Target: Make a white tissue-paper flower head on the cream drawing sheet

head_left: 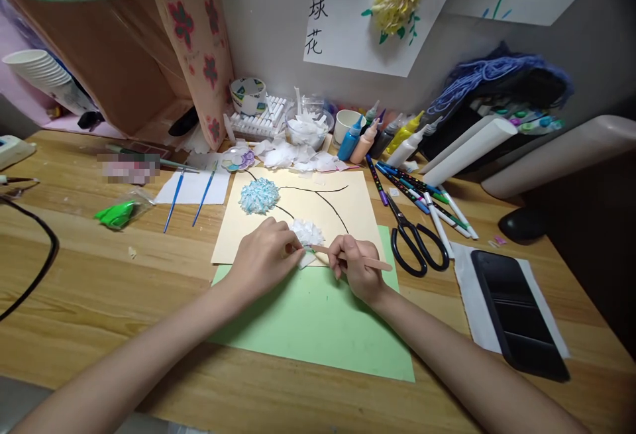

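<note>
My left hand (265, 255) pinches a small white tissue square (307, 259) at the lower edge of a cream sheet (348, 212). My right hand (356, 263) grips a thin wooden stick (372, 262), its tip pointing left into the tissue square. On the cream sheet sit a blue-white tissue flower (259, 195) and a white tissue cluster (307, 230), joined by black drawn stems. A green sheet (318, 328) lies under the cream one, towards me.
Black scissors (415, 242) and several markers (422, 195) lie right of the sheet. Paint bottles (362, 139), a bowl of tissue scraps (307, 130) and a white cup (346, 124) stand behind. Two brushes (191, 199) lie left. A black phone (517, 311) rests at the right.
</note>
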`<move>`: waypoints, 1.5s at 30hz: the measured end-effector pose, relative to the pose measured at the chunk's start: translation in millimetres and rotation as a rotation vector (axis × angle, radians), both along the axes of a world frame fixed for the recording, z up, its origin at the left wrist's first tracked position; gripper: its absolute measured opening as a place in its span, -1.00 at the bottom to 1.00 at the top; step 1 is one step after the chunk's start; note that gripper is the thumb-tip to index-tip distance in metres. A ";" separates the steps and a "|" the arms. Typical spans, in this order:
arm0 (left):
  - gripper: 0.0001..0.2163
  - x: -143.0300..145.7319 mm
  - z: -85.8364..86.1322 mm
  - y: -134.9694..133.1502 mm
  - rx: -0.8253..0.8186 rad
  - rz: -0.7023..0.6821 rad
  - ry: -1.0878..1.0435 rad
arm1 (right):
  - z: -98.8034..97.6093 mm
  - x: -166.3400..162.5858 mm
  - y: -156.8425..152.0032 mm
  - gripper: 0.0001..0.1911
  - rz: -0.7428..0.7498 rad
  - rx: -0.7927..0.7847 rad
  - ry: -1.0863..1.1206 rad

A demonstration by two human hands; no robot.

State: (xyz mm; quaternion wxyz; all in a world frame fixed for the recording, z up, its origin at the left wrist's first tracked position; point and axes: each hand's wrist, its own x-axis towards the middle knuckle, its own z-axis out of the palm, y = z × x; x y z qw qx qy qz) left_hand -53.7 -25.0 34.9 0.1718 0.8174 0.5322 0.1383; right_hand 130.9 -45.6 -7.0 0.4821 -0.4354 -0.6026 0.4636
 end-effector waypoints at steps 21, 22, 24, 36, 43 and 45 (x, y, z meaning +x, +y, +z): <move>-0.84 5.2 -5.6 -0.9 0.123 0.007 0.001 | 8.5 -4.2 -0.8 -0.52 0.042 0.277 -0.318; -0.84 4.6 -5.0 -1.8 0.119 0.009 -0.001 | 8.1 -4.6 -1.0 -0.52 0.032 0.262 -0.313; -0.84 2.9 -3.6 -3.9 0.102 0.010 0.002 | 6.9 -4.9 -1.4 -0.53 0.018 0.229 -0.290; -0.87 -5.0 -2.8 -5.9 0.113 0.093 -0.118 | 4.0 -2.5 -2.4 -0.46 0.025 0.241 -0.257; -0.80 -13.2 -15.2 4.4 0.003 0.296 -0.160 | 1.5 -3.3 -1.3 -0.48 -0.003 0.122 -0.183; -0.80 -13.3 -16.6 4.6 -0.011 0.277 -0.131 | 2.5 -3.9 -0.9 -0.47 -0.003 0.055 -0.125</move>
